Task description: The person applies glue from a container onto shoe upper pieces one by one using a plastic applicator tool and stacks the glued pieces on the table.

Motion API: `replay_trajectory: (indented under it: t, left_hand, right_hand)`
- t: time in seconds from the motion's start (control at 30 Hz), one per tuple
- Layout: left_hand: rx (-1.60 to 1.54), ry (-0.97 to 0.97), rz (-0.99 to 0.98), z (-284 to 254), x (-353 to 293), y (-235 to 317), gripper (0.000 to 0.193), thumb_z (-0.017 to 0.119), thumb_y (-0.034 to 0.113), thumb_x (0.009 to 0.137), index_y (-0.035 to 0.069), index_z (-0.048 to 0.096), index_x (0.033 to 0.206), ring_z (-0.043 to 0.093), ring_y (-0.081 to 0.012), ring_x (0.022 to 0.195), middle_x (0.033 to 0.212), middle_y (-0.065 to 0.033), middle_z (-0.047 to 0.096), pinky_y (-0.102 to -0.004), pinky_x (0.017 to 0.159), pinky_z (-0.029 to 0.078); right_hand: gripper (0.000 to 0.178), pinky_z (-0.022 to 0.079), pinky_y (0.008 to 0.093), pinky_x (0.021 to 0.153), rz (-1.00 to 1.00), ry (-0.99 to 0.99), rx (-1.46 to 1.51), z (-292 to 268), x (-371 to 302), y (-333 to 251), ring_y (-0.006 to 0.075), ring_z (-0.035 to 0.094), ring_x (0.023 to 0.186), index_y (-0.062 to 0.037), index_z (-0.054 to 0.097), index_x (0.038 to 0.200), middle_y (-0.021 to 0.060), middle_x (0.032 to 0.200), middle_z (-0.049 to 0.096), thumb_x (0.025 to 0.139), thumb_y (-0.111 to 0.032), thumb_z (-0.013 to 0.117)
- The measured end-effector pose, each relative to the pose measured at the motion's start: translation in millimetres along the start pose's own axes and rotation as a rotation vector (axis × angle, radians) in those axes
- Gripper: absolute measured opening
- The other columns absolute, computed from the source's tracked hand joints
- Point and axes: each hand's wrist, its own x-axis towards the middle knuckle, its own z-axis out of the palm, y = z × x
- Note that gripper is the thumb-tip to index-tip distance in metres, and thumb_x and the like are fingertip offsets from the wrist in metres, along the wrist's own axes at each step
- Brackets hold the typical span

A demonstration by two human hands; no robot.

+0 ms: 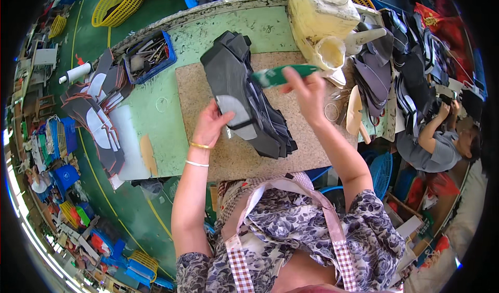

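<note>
A thick stack of dark grey shoe-upper pieces (227,70) stands over the speckled brown board, its layers fanning out along the right side. My left hand (209,124) grips the stack's left edge, thumb lying on the light grey patch of the front piece. In my right hand (307,93) is a flat green tool (280,76) with whitish smears, slightly blurred; I cannot tell its exact kind. The tool's left end is at the stack's upper right side; whether it touches is unclear.
A glue-crusted cream plastic container (319,12) stands at the table's back right. A blue tray of tools (150,56) and red-edged upper pieces (99,111) are on the left. More dark pieces (371,80) hang at the right, near a co-worker (436,142). Wooden-handled paddle (354,111) lies right.
</note>
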Motion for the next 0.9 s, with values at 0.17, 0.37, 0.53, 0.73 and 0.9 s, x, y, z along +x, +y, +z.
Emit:
replay_trajectory:
  t: [0.17,0.37,0.53,0.73,0.9]
  left_hand:
    - [0.125,-0.061,0.040,7.7,-42.8,16.0,0.056,0.058,-0.008,0.071,-0.003,0.037,0.123,0.048,-0.0133,0.102,0.112,-0.0054,0.050,-0.0268,0.089,0.038]
    - [0.194,0.161,0.422,31.9,-29.4,115.8,0.044,0.054,0.009,0.083,-0.003,0.035,0.120,0.047,-0.0152,0.104,0.110,-0.0082,0.050,-0.0267,0.089,0.036]
    - [-0.039,-0.029,0.325,62.7,127.4,148.1,0.037,0.055,0.014,0.084,-0.002,0.041,0.114,0.053,-0.0143,0.093,0.103,-0.0082,0.055,-0.0274,0.081,0.043]
    - [0.017,0.001,0.348,74.4,327.9,73.5,0.031,0.062,0.012,0.079,-0.003,0.048,0.102,0.057,-0.0169,0.083,0.094,-0.0092,0.059,-0.0292,0.075,0.047]
    - [0.910,0.367,0.473,86.4,340.2,45.7,0.052,0.065,0.037,0.075,-0.007,0.053,0.100,0.057,-0.0197,0.084,0.093,-0.0161,0.060,-0.0297,0.075,0.044]
  right_hand:
    - [0.014,0.044,0.0242,0.045,-0.047,-0.236,-0.325,16.1,7.5,14.5,0.0111,0.059,0.051,0.0012,0.059,0.077,0.0082,0.058,0.060,0.080,-0.012,0.060]
    - [0.014,0.043,0.0208,0.044,0.179,-0.103,0.093,-13.1,-18.3,33.1,0.0104,0.059,0.052,0.0027,0.058,0.079,0.0063,0.062,0.059,0.081,-0.011,0.058]
    - [0.011,0.043,0.0204,0.048,-0.051,0.342,0.009,-87.2,-26.9,18.7,0.0093,0.055,0.053,0.0033,0.056,0.086,0.0043,0.067,0.058,0.083,-0.007,0.056]
    - [0.009,0.041,0.0216,0.046,-0.269,0.340,-0.434,-127.9,30.1,3.6,0.0104,0.055,0.049,-0.0015,0.060,0.084,0.0057,0.063,0.058,0.076,-0.005,0.062]
    - [0.016,0.043,0.0273,0.045,-0.170,0.049,-0.705,-134.4,60.6,28.8,0.0170,0.057,0.048,-0.0041,0.060,0.081,0.0098,0.065,0.059,0.076,-0.018,0.064]
